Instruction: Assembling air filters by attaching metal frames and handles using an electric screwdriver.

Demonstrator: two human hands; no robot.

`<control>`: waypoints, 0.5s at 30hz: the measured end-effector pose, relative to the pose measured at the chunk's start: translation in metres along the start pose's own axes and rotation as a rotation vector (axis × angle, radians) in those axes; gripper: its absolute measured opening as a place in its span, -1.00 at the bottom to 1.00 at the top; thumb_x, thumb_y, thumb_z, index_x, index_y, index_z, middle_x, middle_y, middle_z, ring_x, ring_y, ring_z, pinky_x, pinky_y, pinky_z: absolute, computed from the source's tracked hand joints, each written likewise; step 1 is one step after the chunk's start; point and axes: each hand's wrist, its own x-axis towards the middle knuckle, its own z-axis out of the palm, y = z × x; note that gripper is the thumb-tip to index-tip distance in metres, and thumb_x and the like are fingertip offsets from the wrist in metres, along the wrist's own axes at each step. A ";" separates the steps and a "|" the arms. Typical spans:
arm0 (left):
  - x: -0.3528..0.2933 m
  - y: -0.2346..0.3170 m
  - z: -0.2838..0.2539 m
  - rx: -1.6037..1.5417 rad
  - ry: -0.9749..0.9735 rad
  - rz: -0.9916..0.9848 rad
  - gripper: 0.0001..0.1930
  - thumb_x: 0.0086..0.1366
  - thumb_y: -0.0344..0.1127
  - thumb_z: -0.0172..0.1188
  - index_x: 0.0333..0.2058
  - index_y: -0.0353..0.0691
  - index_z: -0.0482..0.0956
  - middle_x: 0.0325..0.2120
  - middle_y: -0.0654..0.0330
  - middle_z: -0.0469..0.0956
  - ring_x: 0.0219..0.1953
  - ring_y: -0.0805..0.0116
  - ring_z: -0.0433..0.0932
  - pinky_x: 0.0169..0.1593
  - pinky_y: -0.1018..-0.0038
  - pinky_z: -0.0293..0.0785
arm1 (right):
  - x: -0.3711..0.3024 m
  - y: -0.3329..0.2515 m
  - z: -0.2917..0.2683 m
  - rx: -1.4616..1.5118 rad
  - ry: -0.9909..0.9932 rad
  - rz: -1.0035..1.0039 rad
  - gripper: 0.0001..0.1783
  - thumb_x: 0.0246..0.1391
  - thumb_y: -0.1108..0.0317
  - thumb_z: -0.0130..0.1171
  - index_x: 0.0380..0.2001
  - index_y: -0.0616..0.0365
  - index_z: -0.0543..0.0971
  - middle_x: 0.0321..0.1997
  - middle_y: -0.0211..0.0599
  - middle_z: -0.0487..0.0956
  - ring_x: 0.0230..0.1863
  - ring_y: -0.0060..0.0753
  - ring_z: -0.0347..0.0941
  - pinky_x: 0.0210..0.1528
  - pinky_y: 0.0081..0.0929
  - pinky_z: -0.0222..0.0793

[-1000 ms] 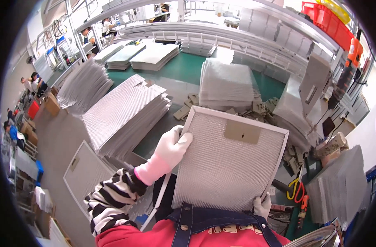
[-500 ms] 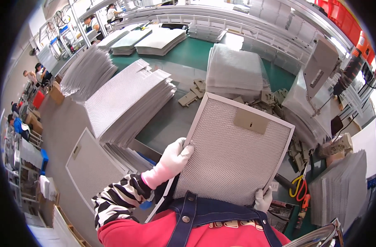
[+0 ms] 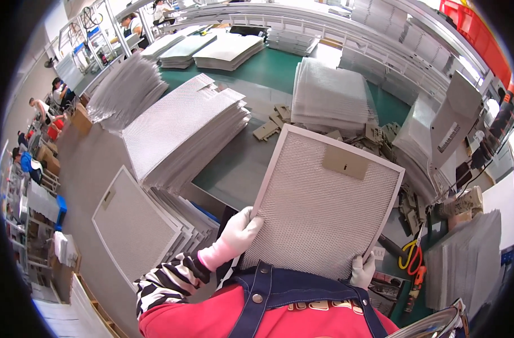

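Observation:
A framed metal mesh filter panel (image 3: 313,203) is tilted up in front of me, its lower edge against my apron. Near its top right corner sits a beige plate (image 3: 345,163) with a small dark slot. My left hand (image 3: 238,232), in a white glove with a pink cuff, grips the panel's left edge, thumb on the face. My gloved right hand (image 3: 362,270) is closed on the lower right edge. Behind the panel, more beige plates (image 3: 374,135) lie in a loose heap on the green-topped bench (image 3: 274,70).
Left of the panel rises a tall stack of mesh sheets (image 3: 184,121); below it lean several framed panels (image 3: 136,219). Another mesh stack (image 3: 333,93) stands behind. At right are yellow-and-red scissors (image 3: 412,256), an orange-handled tool (image 3: 417,287) and a mounted power screwdriver (image 3: 496,127). People work far left.
My view has shifted slightly, so the bench and stacks sit a little farther right. Both hands still hold the panel, and my left hand appears slightly lower along its edge.

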 end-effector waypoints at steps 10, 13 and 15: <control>-0.025 -0.041 0.003 0.217 0.024 0.116 -0.74 0.23 -0.32 0.03 -0.17 -0.37 0.42 -0.33 0.08 0.49 -0.23 0.33 0.46 -0.09 0.45 0.38 | 0.047 0.084 -0.019 -0.389 -0.136 -0.520 -0.53 0.19 0.38 -0.16 0.14 0.34 0.19 -0.17 -0.05 0.51 -0.20 -0.26 0.48 -0.17 -0.37 0.41; -0.034 -0.028 0.004 0.143 0.073 0.162 -0.75 0.26 -0.33 -0.01 -0.15 -0.36 0.39 -0.32 0.18 0.47 -0.22 0.46 0.41 -0.09 0.50 0.35 | 0.095 0.074 -0.003 -0.278 -0.142 -0.418 -0.53 0.20 0.33 -0.15 0.12 0.36 0.22 -0.09 0.04 0.46 -0.10 -0.19 0.43 -0.06 -0.37 0.33; -0.011 -0.006 -0.003 0.139 0.140 0.291 -0.74 0.22 -0.27 0.04 -0.24 -0.38 0.42 -0.41 0.08 0.51 -0.34 0.32 0.46 -0.22 0.41 0.38 | 0.106 0.047 -0.010 -0.248 -0.099 -0.318 -0.53 0.21 0.29 -0.14 0.11 0.37 0.25 -0.03 0.09 0.43 -0.04 -0.14 0.40 0.02 -0.37 0.28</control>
